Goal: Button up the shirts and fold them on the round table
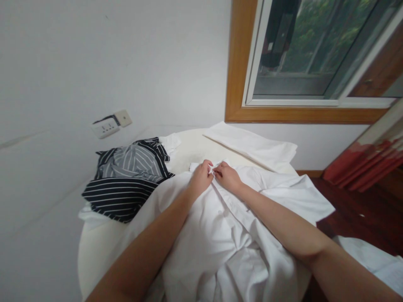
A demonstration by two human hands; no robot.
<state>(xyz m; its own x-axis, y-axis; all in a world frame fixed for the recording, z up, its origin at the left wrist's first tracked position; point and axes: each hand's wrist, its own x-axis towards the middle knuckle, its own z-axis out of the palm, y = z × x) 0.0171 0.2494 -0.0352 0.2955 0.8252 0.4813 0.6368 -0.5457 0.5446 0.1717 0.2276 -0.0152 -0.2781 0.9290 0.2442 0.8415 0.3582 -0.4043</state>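
Observation:
A white shirt (pixel 220 235) lies spread and wrinkled over a round cream table (pixel 91 247), its front placket running from the far end toward me. My left hand (pixel 202 178) pinches the fabric at the top of the placket, near the collar. Right beside it, my right hand (pixel 227 176) grips the other edge of the same opening, fingertips almost meeting those of the left. Any button between the fingers is too small to make out. One sleeve of the shirt stretches out to the right.
Black-and-white striped clothing (pixel 126 184) is bunched at the table's left. A folded white cloth (pixel 252 144) lies at the back right. Behind stand the wall with a socket (pixel 107 128) and a wood-framed window (pixel 241 63). A red and cream curtain (pixel 362 163) hangs at right.

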